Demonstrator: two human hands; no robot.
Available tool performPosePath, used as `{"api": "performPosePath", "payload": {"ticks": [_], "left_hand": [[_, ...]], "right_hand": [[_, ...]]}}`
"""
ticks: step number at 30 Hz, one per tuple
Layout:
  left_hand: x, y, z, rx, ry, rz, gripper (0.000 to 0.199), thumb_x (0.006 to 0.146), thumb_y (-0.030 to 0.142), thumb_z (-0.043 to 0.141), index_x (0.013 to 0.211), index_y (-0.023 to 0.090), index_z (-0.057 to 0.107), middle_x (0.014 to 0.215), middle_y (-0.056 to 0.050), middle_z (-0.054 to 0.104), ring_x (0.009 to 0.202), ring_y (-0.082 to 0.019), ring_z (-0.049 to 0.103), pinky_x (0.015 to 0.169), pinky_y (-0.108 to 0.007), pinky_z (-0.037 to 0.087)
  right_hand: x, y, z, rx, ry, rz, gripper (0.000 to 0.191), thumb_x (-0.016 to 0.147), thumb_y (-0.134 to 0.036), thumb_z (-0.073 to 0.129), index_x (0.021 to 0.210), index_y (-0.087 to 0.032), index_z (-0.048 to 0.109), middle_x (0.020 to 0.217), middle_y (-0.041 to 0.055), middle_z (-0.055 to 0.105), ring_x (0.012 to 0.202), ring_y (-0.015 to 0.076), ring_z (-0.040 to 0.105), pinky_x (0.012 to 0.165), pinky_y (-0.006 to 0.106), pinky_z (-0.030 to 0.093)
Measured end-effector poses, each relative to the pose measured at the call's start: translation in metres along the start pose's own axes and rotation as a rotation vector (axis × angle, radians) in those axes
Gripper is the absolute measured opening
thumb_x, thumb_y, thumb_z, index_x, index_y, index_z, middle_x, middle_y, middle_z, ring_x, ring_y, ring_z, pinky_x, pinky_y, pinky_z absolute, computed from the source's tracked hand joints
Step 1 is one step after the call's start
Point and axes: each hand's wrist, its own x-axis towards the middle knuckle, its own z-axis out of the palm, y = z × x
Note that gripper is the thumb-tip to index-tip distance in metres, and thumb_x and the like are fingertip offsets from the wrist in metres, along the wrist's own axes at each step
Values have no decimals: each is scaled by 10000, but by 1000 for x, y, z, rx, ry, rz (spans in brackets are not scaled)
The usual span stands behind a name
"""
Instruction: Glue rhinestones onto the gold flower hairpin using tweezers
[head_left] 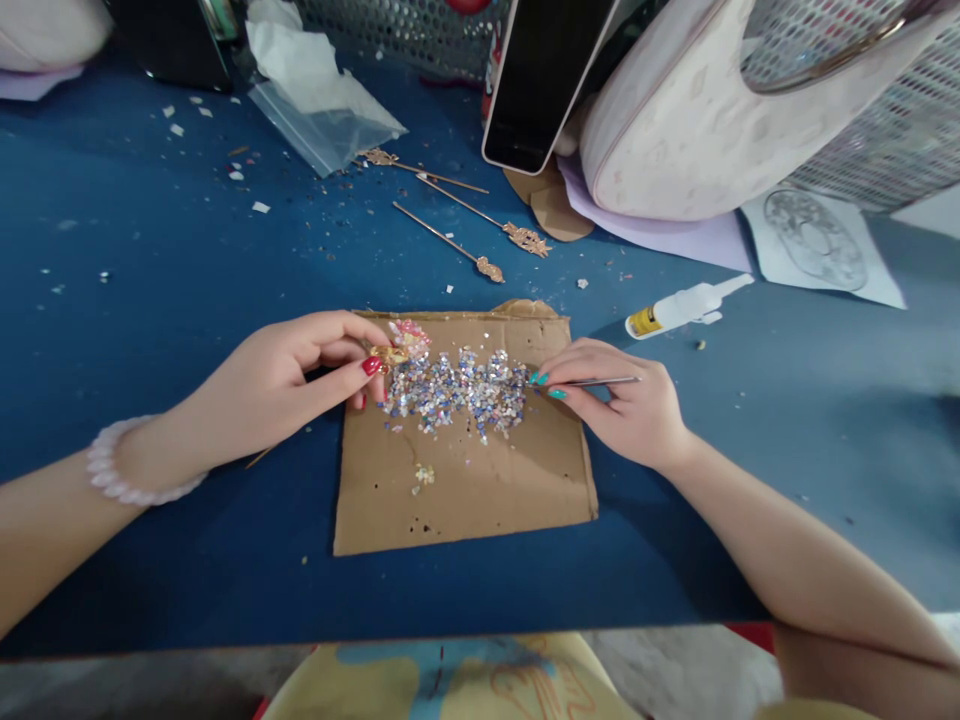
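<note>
My left hand (300,370) pinches a gold hairpin (388,354) whose head carries pink and pale chips; a thin gold rod shows below that wrist, in line with it. In my right hand (619,395), closed like around a pen, are slim metal tweezers (600,381), pointing left. Their tips meet the right edge of a pile of small shiny blue, white and silver chips (450,390). The pile lies on a piece of brown cardboard (465,500) between the hands. A few yellowish chips (424,475) sit apart, nearer the front.
Beyond the cardboard lie several gold hairpins (489,269) and a plastic bag (322,125). A white glue bottle (686,307) rests at right. Behind stand a phone (536,90) and a pale handbag (667,130), with a patterned paper (817,240) beside. Loose chips dot the blue table (150,300).
</note>
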Motion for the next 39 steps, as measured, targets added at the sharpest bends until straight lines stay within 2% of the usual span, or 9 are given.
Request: {"api": "performPosePath", "payload": {"ticks": [8,21,26,31,39], "left_hand": [[-5,13,5,-8,41,-40,188,1017,340,495,1104,228,619,788,39,718,697,-102,663,670,-236,522],[-6,20,7,-15,56,-58,188,1000,346,510,1086,225,625,779,40,714,680,-104,651,678,-251,522],[-4,12,5,-13,47,-42,195,1001,342,514,1103,221,627,781,35,725,676,-115,662,673,-258,528],[-1,-1,0,-15,5,15,174,962,351,583,1105,265,631,788,27,746,659,-139,689,652,-260,552],[0,-6,0,-5,2,33,188,989,383,568,1140,291,631,802,28,756,688,-144,707,663,-236,571]], "right_hand": [[0,0,1,-35,18,74,158,944,-157,634,913,-229,771,891,52,802,862,189,769,737,328,663],[0,1,2,-36,21,37,179,932,-109,636,922,-233,765,895,45,802,869,182,764,747,324,657],[-1,2,2,-43,18,25,181,935,-104,635,916,-229,765,894,48,804,876,184,769,777,333,654],[-1,2,2,-40,29,15,185,926,-87,638,917,-222,764,887,50,807,862,184,771,754,330,655],[-3,3,2,-59,21,-4,190,925,-70,627,912,-208,757,878,55,803,869,182,774,748,320,658]]}}
